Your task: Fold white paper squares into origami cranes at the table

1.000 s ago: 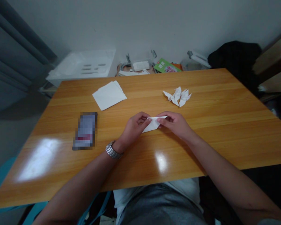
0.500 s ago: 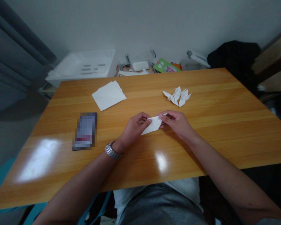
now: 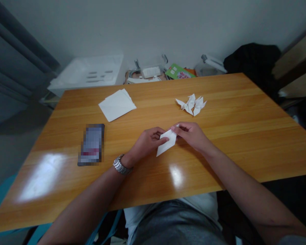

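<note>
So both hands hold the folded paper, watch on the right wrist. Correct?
Wrong wrist: the head view shows the watch on the left wrist. The left hand and right hand do both hold the folded paper.

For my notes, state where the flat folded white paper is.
The flat folded white paper is mid-frame in the head view, held by the left hand and right hand, on the near side of the pointed white paper shapes.

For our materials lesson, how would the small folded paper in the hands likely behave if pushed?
The folded paper looks straight-edged, so probably fairly stiff. Being flat, it likely wouldn't roll. On the glossy tabletop, it might slide easily.
</note>
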### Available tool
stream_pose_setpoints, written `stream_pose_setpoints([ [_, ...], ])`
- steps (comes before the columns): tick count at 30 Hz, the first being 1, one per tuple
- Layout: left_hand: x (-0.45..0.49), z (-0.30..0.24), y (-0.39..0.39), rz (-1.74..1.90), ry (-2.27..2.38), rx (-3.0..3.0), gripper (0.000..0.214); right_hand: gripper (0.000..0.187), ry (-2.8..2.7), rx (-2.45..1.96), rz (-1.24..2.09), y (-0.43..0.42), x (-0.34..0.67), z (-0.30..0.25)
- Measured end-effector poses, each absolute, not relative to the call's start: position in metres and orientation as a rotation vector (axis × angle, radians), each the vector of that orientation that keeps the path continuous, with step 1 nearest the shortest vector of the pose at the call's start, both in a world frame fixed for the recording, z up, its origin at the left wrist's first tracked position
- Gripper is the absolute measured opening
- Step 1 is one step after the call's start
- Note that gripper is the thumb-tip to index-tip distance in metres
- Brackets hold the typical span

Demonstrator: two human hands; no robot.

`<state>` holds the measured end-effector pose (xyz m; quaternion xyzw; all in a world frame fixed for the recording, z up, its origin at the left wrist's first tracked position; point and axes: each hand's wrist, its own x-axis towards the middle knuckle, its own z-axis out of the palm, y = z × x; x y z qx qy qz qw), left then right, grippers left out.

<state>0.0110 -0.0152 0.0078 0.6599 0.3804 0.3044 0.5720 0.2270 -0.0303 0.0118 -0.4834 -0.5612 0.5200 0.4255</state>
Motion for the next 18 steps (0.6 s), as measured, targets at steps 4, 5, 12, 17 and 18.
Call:
stream_pose_setpoints([
  [4, 0.0101, 0.0062, -0.014, 0.702, 0.884, 1.523, 0.033, 0.039, -1.404, -1.215, 1.336, -0.0307, 0.2266, 0.0143],
  [5, 0.0099, 0.0057, -0.0136, 0.694, 0.872, 1.517, 0.033, 0.04, -1.412, -1.213, 1.338, -0.0306, 0.2266, 0.0147],
  [12, 0.0083, 0.0033, -0.0127, 0.66, 0.833, 1.494, 0.033, 0.04, -1.496, -1.204, 1.319, -0.029, 0.229, 0.0138],
  [17, 0.008, 0.003, -0.0143, 0.629, 0.81, 1.484, 0.032, 0.04, -1.532, -1.202, 1.32, -0.0285, 0.2303, 0.0124],
  [18, 0.0078, 0.003, -0.0143, 0.63, 0.808, 1.487, 0.031, 0.04, -1.533, -1.204, 1.323, -0.0286, 0.2303, 0.0125],
])
